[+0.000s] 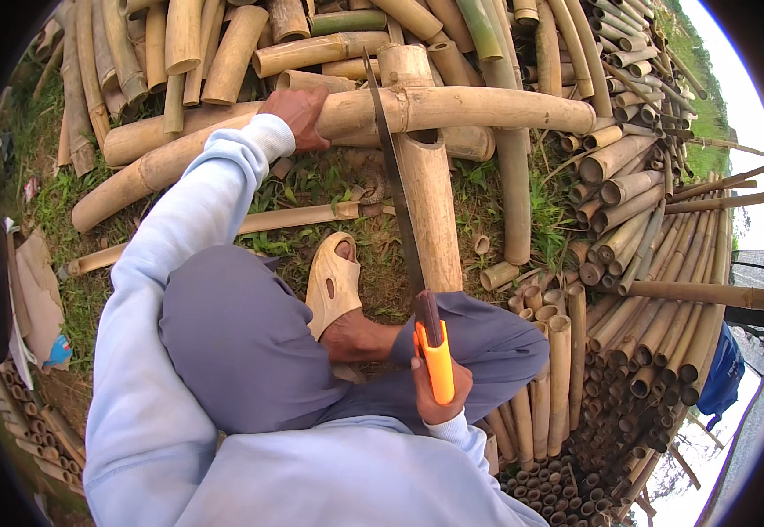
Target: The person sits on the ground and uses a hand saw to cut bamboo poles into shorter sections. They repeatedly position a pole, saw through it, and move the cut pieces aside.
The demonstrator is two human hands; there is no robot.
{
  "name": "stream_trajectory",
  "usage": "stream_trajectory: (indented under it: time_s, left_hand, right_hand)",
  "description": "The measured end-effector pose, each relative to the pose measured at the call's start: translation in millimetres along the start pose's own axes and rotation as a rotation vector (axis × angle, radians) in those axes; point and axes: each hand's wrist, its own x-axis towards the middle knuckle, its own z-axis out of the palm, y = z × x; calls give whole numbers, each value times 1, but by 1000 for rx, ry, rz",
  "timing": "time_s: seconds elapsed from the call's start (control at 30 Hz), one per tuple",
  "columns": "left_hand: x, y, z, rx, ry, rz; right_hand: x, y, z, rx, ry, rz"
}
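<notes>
My left hand (pixel 299 114) is wrapped over a long, thick bamboo pole (pixel 496 107) that lies crosswise in front of me. In my right hand (pixel 441 383) is the orange handle of a hand saw (pixel 402 198), its blade pointing away from me. The blade crosses the pole just right of my left hand; whether its teeth are in the bamboo I cannot tell. Beneath the pole, a thick upright-looking bamboo piece (pixel 429 215) leads back toward my right knee. My sandalled foot (pixel 335 281) is on the grass below the pole.
Cut bamboo pieces (pixel 234 54) are heaped beyond the pole. On the right are stacked bamboo lengths (pixel 628 184) and several standing tubes (pixel 559 378). A split bamboo strip (pixel 298 217) lies on the grass near my foot. A blue bag (pixel 723 373) hangs at the far right.
</notes>
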Motion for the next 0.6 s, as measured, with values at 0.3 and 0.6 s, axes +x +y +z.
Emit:
stream_trajectory:
  time_s: [0.3,0.6]
  left_hand:
    - [9,5,-8,-14,-50,-9]
    - [9,4,1,29,-30,1]
  right_hand:
    - [134,7,47,208,6,74]
    - [53,19,26,62,56,-51]
